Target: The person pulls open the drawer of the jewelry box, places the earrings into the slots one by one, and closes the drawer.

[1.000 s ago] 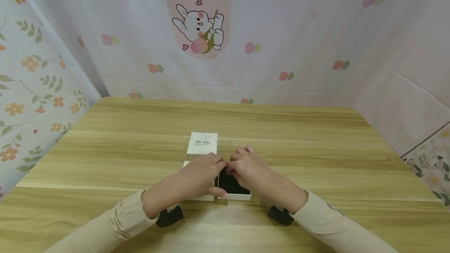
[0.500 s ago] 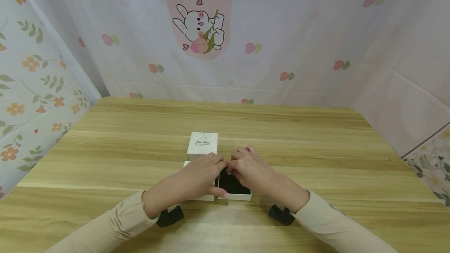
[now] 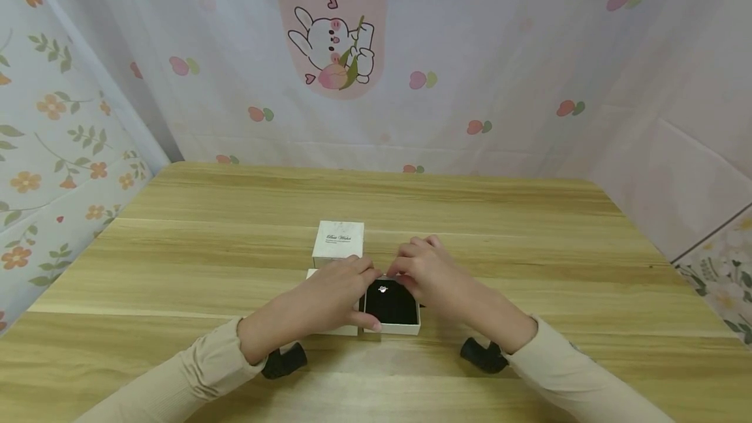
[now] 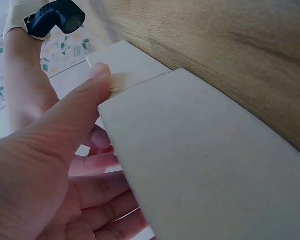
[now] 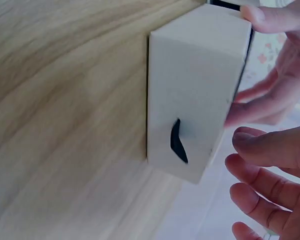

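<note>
A small ring with a shiny stone sits in the black lining of a white jewellery box drawer. Left of the drawer lies its white sleeve, mostly covered by my left hand. My left thumb presses the drawer's near wall beside the sleeve while the fingers reach to the far side, gripping it. My right hand hovers at the drawer's far right corner. In the right wrist view its fingers are loosely bent with nothing between them. A black ribbon tab sticks out of the drawer's end.
A second white box with printed lettering stands just behind the sleeve. Black wrist cameras hang below both wrists. The wooden table ends at a patterned cloth backdrop.
My right hand has drawn away to the right from the drawer's far left corner, uncovering the ring in the lining. My left hand has stayed where it was.
</note>
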Demonstrator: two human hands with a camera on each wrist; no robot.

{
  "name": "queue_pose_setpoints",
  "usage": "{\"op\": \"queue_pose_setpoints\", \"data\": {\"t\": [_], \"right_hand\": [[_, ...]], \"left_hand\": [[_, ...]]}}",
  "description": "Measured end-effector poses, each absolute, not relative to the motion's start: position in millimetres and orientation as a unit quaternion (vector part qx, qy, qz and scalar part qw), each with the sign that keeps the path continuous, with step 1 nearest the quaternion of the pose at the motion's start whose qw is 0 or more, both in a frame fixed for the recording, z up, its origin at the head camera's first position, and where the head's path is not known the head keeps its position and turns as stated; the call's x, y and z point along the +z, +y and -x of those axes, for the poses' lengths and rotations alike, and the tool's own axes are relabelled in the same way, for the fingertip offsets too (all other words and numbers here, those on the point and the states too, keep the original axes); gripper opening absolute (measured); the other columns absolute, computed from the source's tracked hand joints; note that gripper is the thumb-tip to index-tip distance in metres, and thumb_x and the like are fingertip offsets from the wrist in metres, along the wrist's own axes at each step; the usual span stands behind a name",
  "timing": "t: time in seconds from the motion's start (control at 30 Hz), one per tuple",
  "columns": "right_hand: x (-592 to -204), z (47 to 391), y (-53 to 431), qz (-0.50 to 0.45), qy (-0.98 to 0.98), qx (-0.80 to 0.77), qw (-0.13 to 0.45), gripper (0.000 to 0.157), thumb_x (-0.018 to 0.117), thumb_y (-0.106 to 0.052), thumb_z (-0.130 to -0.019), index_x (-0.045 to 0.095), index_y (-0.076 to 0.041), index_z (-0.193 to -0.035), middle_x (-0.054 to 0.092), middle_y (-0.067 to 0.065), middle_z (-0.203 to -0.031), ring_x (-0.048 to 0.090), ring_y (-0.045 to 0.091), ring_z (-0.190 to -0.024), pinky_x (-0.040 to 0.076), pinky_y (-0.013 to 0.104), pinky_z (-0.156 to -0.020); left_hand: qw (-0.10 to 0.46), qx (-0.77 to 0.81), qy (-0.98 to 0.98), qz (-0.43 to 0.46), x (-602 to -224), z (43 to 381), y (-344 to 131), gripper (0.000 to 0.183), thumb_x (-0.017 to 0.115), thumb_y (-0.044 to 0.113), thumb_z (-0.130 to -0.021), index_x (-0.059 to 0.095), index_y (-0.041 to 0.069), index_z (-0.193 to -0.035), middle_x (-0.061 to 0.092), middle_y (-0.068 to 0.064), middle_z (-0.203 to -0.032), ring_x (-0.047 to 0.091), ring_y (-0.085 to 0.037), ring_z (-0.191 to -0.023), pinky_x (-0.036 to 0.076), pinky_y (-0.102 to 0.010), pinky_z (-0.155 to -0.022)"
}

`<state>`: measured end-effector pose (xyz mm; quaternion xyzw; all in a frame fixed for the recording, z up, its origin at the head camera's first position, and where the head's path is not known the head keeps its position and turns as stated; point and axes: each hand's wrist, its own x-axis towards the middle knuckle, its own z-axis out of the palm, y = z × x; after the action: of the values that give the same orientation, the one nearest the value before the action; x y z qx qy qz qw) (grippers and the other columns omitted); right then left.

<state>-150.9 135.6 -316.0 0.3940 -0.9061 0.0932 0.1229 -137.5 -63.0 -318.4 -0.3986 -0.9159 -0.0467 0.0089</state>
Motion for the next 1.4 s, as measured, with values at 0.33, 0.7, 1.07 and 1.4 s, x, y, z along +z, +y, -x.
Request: {"op": "queue_pose_setpoints", "data": {"t": [0.33, 0.7, 1.07, 1.4], "right_hand": [[-308.4, 148.2, 154.7, -0.354, -0.917, 0.127, 0.130, 0.010, 0.072, -0.006, -0.078, 0.071, -0.014, -0.084, 0.059, -0.007, -0.078, 0.053, 0.014, -0.081, 0.033, 0.031, -0.073], [-307.8, 142.6, 181.8, -0.321, -0.931, 0.126, 0.118, 0.011, 0.073, -0.006, -0.077, 0.071, -0.013, -0.084, 0.061, -0.007, -0.080, 0.055, 0.015, -0.082, 0.036, 0.039, -0.078], [-310.5, 131.9, 201.1, -0.279, -0.957, 0.058, 0.058, 0.014, 0.074, -0.012, -0.075, 0.064, -0.020, -0.071, 0.057, -0.012, -0.073, 0.048, 0.008, -0.072, 0.030, 0.029, -0.068], [-318.7, 127.2, 213.5, -0.246, -0.969, 0.019, 0.008, 0.025, 0.074, -0.033, -0.075, 0.055, -0.019, -0.069, 0.050, -0.012, -0.067, 0.043, 0.005, -0.063, 0.036, 0.033, -0.066]], "left_hand": [[0.004, -0.049, -0.915, 0.400, -317.8, 137.7, -62.9, 0.070, 0.068, 0.052, -0.075, 0.057, 0.002, -0.122, 0.055, -0.004, -0.109, 0.051, -0.018, -0.095, 0.045, -0.033, -0.085], [-0.001, -0.049, -0.917, 0.397, -315.7, 136.2, -62.9, 0.070, 0.068, 0.052, -0.075, 0.056, 0.002, -0.123, 0.055, -0.004, -0.109, 0.051, -0.017, -0.095, 0.045, -0.032, -0.085], [-0.011, -0.045, -0.920, 0.390, -315.5, 136.1, -62.5, 0.072, 0.067, 0.054, -0.076, 0.055, 0.003, -0.125, 0.056, -0.005, -0.112, 0.052, -0.018, -0.098, 0.044, -0.033, -0.088], [-0.007, -0.042, -0.919, 0.391, -316.4, 136.0, -62.6, 0.072, 0.066, 0.055, -0.075, 0.055, 0.003, -0.124, 0.056, -0.004, -0.109, 0.051, -0.017, -0.096, 0.044, -0.033, -0.086]]}}
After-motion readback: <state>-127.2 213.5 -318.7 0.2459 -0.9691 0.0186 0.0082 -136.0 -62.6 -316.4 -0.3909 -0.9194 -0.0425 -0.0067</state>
